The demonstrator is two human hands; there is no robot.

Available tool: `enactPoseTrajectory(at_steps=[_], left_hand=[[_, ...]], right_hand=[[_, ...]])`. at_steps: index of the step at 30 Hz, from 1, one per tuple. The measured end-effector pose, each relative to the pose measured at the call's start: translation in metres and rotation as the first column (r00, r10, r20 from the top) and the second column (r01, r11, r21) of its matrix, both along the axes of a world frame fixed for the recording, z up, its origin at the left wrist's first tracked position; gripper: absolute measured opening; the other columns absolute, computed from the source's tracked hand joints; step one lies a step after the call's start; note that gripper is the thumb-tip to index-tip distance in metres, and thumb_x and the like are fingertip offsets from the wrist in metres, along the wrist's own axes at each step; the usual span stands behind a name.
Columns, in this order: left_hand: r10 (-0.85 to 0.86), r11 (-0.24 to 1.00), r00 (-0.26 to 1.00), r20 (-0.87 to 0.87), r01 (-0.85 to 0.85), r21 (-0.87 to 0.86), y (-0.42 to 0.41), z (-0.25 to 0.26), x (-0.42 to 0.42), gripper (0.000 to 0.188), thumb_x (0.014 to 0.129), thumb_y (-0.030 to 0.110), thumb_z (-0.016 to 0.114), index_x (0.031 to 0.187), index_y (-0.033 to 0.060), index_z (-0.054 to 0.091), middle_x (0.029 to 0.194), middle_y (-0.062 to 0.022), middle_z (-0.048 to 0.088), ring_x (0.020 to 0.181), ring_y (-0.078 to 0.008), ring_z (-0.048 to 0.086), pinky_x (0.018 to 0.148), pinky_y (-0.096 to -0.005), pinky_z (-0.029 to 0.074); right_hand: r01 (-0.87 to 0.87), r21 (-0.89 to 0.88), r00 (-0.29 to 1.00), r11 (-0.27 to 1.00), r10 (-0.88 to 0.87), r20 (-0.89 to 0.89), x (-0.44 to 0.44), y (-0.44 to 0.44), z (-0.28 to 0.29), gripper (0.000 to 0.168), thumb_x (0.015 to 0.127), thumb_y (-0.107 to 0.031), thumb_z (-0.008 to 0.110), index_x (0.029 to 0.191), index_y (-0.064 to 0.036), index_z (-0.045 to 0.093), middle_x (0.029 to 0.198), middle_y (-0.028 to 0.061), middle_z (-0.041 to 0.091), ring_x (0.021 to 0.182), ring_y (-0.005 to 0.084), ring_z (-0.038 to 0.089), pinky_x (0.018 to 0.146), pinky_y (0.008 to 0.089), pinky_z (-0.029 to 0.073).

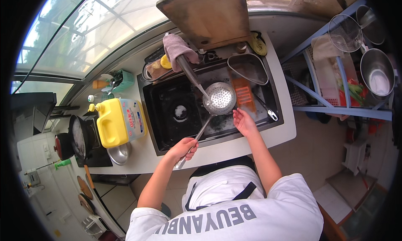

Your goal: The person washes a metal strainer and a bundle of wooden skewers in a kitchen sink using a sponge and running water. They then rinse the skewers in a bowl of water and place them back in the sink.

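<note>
My left hand (185, 148) is closed around the long metal handle of a perforated skimmer ladle (220, 98). The skimmer's round, wet bowl lies over the divider and right basin of a black double sink (169, 137), under the metal faucet spout (189, 71). Just right of the bowl, my right hand (243, 122) is cupped upward with fingers slightly apart, holding nothing; whether a fingertip touches the rim is unclear. An orange slotted grater (244, 96) and a dark tool with a light handle end (271, 114) lie in the foamy right basin.
A grey cloth (177, 48) drapes the faucet. Behind the sink leans a wooden board (207, 19). A yellow jug (111, 123) and a metal bowl (119, 153) stand left, near a wok (78, 137). Pots and strainers (345, 33) hang by a blue rack (342, 109) at right.
</note>
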State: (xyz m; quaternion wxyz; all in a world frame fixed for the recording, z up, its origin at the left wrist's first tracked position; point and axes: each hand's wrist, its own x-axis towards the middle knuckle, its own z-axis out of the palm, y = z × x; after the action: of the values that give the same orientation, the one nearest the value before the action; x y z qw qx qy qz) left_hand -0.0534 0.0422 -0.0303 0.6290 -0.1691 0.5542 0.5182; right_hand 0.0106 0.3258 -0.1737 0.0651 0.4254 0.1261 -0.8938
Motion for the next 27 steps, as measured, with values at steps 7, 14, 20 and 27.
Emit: enactPoseTrajectory(at_steps=[7,14,20,27], left_hand=[[-0.093,0.988,0.978,-0.185,0.067,-0.142,0.000,0.022,0.008,0.023,0.100,0.021,0.038,0.084,0.0068,0.045,0.061,0.0031,0.037,0.043,-0.0067,0.032,0.038,-0.0232,0.028],[-0.184,0.939,0.928,-0.324,0.069,-0.336,-0.023,0.036,0.024,0.022,0.099,0.021,0.040,0.085,0.0058,0.047,0.060,0.0024,0.037,0.042,-0.0068,0.035,0.037,-0.0249,0.033],[-0.532,0.813,0.493,-0.689,0.070,-0.578,-0.054,0.031,0.048,0.017,0.095,0.017,0.047,0.089,0.0012,0.050,0.064,-0.0135,0.052,0.054,-0.0274,0.052,0.051,-0.0396,0.042],[-0.679,0.673,0.396,-0.618,-0.003,-0.740,-0.049,0.068,0.050,0.018,0.094,0.015,0.049,0.086,-0.0013,0.046,0.076,-0.0245,0.057,0.073,-0.0453,0.055,0.063,-0.0519,0.043]], right_hand=[[-0.022,0.173,0.999,0.985,0.030,-0.043,-0.004,0.017,0.027,0.013,0.091,-0.017,0.056,0.101,-0.009,0.057,0.095,0.0059,0.065,0.083,0.0143,0.063,0.066,0.0270,0.054],[-0.155,0.520,0.948,0.840,0.275,-0.162,-0.060,0.049,0.049,0.026,0.095,-0.013,0.045,0.117,-0.003,0.054,0.108,0.0109,0.064,0.094,0.0164,0.063,0.075,0.0277,0.053],[-0.252,0.752,0.837,0.609,0.527,-0.147,-0.173,0.048,0.079,0.037,0.094,-0.008,0.041,0.129,0.000,0.049,0.118,0.0138,0.061,0.104,0.0207,0.061,0.086,0.0300,0.049],[-0.421,0.902,0.624,0.093,0.752,0.214,-0.284,0.010,0.054,0.053,0.080,0.005,0.043,0.133,0.006,0.041,0.131,0.0177,0.051,0.117,0.0247,0.054,0.094,0.0321,0.046]])
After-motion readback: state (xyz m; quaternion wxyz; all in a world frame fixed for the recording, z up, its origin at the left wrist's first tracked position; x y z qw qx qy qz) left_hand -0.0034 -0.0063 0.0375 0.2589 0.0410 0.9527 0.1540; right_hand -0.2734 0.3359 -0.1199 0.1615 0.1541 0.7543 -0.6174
